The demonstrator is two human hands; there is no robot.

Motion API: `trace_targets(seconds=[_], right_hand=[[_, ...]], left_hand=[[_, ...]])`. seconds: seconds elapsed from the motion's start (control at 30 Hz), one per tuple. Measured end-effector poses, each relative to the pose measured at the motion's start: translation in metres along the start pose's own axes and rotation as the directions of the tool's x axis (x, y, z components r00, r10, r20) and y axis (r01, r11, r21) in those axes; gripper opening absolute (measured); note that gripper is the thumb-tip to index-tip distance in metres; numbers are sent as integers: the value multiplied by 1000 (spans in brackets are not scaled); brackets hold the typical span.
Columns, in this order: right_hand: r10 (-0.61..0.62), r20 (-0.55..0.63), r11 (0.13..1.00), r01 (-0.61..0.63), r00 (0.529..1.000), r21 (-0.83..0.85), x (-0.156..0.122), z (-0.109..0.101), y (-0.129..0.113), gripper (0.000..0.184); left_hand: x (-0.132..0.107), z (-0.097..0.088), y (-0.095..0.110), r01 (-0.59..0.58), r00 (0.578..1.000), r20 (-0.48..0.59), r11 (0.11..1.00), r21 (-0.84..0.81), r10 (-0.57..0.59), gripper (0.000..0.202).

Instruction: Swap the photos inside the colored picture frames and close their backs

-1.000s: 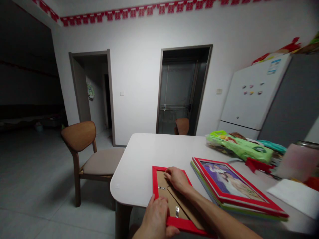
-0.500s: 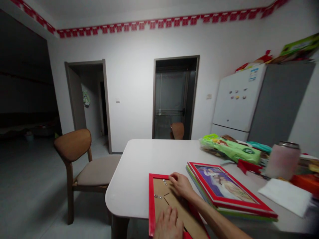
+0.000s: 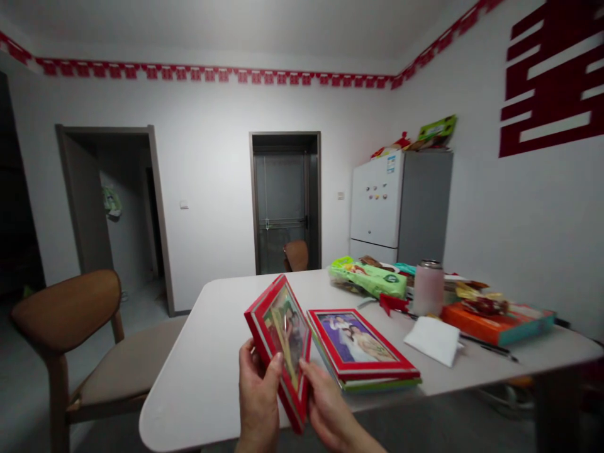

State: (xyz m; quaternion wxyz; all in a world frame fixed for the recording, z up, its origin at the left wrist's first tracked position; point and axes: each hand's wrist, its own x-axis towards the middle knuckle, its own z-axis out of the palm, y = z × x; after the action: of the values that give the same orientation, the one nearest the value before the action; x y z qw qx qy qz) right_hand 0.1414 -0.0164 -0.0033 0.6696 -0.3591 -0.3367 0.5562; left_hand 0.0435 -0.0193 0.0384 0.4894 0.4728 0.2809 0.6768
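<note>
A red picture frame (image 3: 279, 352) with a photo behind its glass is tilted up above the white table (image 3: 212, 352). My left hand (image 3: 259, 390) grips its left edge, thumb on the front and fingers behind. On the opposite edge, my right hand (image 3: 325, 399) is closed with the thumb at the front; its other fingers are partly hidden. Just right of my hands lies a stack of picture frames, topped by a red picture frame (image 3: 358, 346) with a wedding photo face up. Green edges show beneath that one.
Behind the stack lie a green packet (image 3: 377, 280) and a pink bottle (image 3: 428, 289). White tissue (image 3: 434, 340) and an orange box (image 3: 495, 321) are farther right, with a pen (image 3: 495, 349) nearby. A wooden chair (image 3: 70, 314) stands at the table's left.
The red frame lay back side up on the table under both hands. Now it is lifted, turned with its photo toward me, and held by both hands. The view has swung right.
</note>
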Motion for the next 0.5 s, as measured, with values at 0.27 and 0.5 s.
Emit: trace_targets(seconds=[0.27,0.5], right_hand=[[13,-147,813,-96,989,-575,56,-124,-128,14],[-25,-190,684,-122,981,-719,78,-164,-123,14]], left_hand=[[17,60,-56,323,926,236,942,-88,-295,62],[14,83,-101,209,916,221,869,448,-334,45]])
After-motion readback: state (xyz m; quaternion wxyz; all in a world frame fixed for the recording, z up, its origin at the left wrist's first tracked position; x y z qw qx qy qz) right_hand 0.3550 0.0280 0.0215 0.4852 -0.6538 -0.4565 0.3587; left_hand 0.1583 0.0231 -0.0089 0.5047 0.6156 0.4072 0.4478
